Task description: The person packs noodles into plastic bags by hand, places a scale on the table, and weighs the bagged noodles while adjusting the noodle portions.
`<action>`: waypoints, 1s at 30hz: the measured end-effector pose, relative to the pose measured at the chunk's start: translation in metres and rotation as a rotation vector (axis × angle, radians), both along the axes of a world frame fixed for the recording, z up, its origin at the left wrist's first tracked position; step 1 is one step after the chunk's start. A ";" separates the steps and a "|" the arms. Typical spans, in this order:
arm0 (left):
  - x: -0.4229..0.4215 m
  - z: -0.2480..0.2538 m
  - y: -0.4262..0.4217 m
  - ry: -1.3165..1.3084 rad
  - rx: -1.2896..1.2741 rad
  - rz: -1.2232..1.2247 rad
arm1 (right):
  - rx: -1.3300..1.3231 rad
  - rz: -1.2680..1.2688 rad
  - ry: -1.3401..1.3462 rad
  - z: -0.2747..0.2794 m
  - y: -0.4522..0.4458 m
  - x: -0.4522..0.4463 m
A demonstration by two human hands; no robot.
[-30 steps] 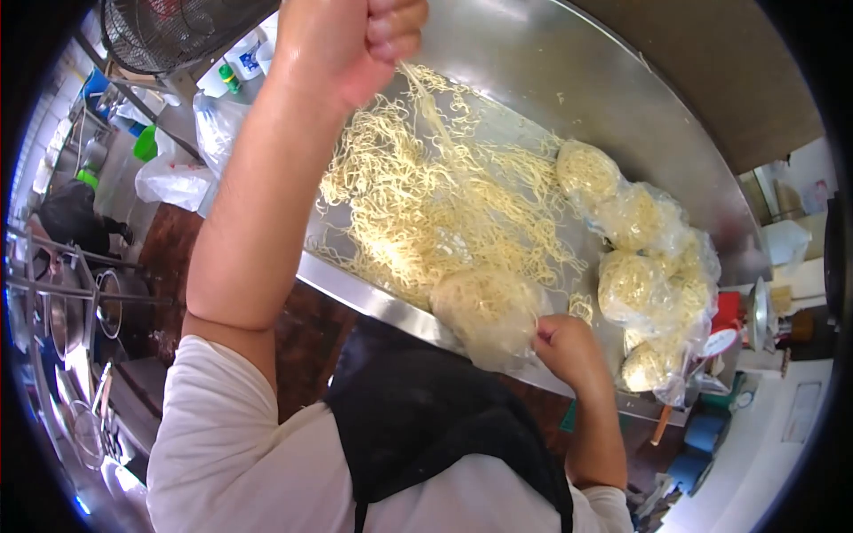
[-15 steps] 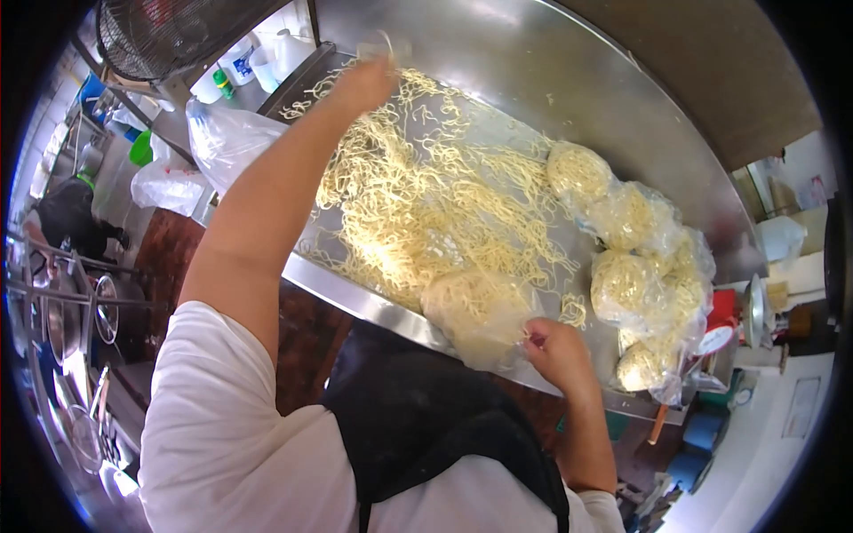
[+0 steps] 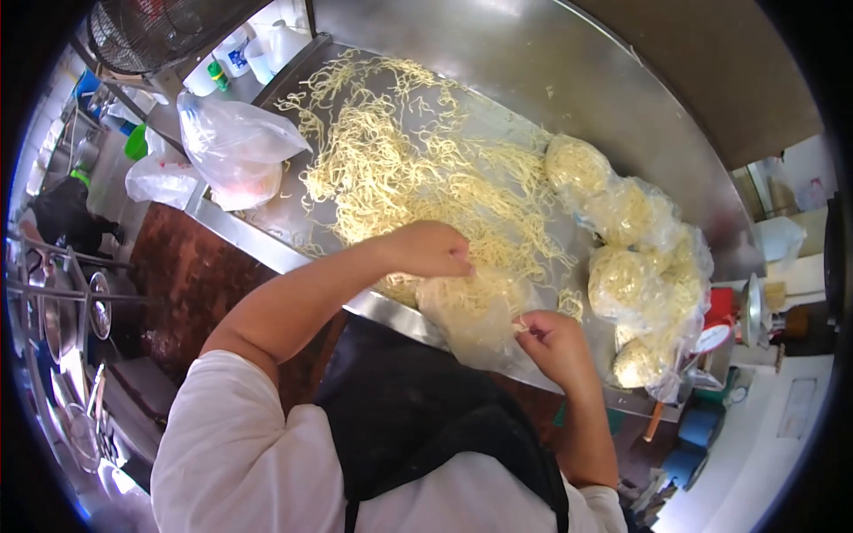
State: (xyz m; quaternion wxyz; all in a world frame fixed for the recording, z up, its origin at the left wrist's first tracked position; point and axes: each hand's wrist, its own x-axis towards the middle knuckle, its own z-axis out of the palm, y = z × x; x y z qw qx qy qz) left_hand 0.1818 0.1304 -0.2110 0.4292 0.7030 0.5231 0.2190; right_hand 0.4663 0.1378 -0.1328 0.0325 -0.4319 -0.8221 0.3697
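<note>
A clear plastic bag [image 3: 480,333] with noodles in it lies at the front edge of the metal table, partly over the rim. My right hand [image 3: 555,345] pinches the bag at its right side, thumb against the fingers. Above the bag's upper left part is my left hand [image 3: 430,250], its fingers curled closed; what they hold, if anything, is hidden. Loose yellow noodles [image 3: 378,160] spread in a thick heap behind and left of my hands. Several filled bags of noodles [image 3: 626,280] are piled on the right of the table.
A white plastic bag [image 3: 235,147] sits at the table's left end, near bottles and jugs [image 3: 235,55]. A fan [image 3: 142,35] stands at upper left. Beyond the filled bags is a red scale [image 3: 718,320]. Another person [image 3: 71,218] is at far left.
My left hand has come down from the far end of the noodle heap to the bag in front of me. My right hand stays at the bag, slightly shifted.
</note>
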 end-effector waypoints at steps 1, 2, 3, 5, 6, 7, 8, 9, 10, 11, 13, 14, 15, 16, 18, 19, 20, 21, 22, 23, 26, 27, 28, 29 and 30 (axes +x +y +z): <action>-0.009 0.007 0.004 -0.080 -0.126 0.017 | 0.010 0.024 -0.007 -0.001 -0.001 0.001; -0.017 0.011 0.008 -0.160 -0.255 0.033 | 0.013 0.047 -0.014 0.000 -0.002 0.001; -0.026 0.013 0.009 -0.193 -0.243 0.089 | 0.014 0.071 -0.020 0.000 -0.002 0.000; -0.041 0.019 0.015 -0.295 -0.192 0.434 | 0.021 0.119 -0.038 0.001 -0.003 0.000; -0.050 0.026 0.020 -0.277 -0.177 0.642 | 0.027 0.142 -0.051 0.001 -0.004 0.001; -0.065 0.022 0.028 -0.247 -0.127 0.830 | 0.033 0.166 -0.064 0.001 -0.004 0.001; -0.087 0.001 0.030 -0.271 0.026 0.911 | 0.049 0.181 -0.053 -0.003 -0.006 0.003; -0.097 0.007 0.027 -0.030 0.012 0.831 | 0.067 0.195 -0.043 -0.010 -0.008 0.007; -0.103 0.012 0.024 0.207 -0.003 0.743 | 0.084 0.208 -0.036 -0.013 -0.009 0.010; -0.106 0.001 0.018 0.353 0.123 0.683 | 0.035 0.210 -0.020 -0.008 -0.007 0.012; -0.100 -0.025 0.004 0.642 0.374 0.553 | -0.065 0.216 0.016 0.006 0.001 0.018; -0.096 -0.031 -0.001 0.585 0.365 0.555 | -0.130 0.123 0.012 0.012 0.008 0.023; -0.091 -0.033 -0.006 0.531 0.357 0.556 | -0.194 0.029 0.011 0.018 0.020 0.030; -0.086 -0.034 -0.011 0.478 0.351 0.557 | -0.256 -0.064 0.013 0.023 0.031 0.039; -0.070 -0.028 -0.025 0.234 0.209 0.571 | -0.332 -0.308 0.060 0.003 0.061 0.063; -0.062 -0.021 -0.033 0.126 0.123 0.568 | -0.219 -0.338 -0.101 -0.009 0.072 0.070; -0.057 -0.028 -0.042 0.056 0.161 0.565 | -0.102 -0.361 -0.258 -0.026 0.082 0.078; -0.045 -0.019 -0.051 0.026 0.150 0.622 | 0.093 -0.334 -0.243 -0.054 0.089 0.091; -0.038 -0.023 -0.061 -0.040 0.157 0.651 | 0.288 -0.305 -0.222 -0.090 0.093 0.109; -0.033 -0.031 -0.068 -0.107 0.166 0.683 | 0.475 -0.245 -0.192 -0.131 0.099 0.129; -0.023 -0.041 -0.089 -0.226 0.074 0.759 | 0.651 -0.220 -0.177 -0.192 0.107 0.156; -0.022 -0.040 -0.094 -0.229 0.073 0.776 | 0.498 -0.311 -0.237 -0.187 0.108 0.150; -0.021 -0.039 -0.099 -0.232 0.069 0.790 | 0.341 -0.399 -0.303 -0.176 0.106 0.143; -0.020 -0.038 -0.103 -0.236 0.065 0.800 | 0.393 -0.399 -0.217 -0.178 0.110 0.147; -0.019 -0.036 -0.106 -0.254 0.056 0.802 | 0.442 -0.401 -0.129 -0.180 0.117 0.147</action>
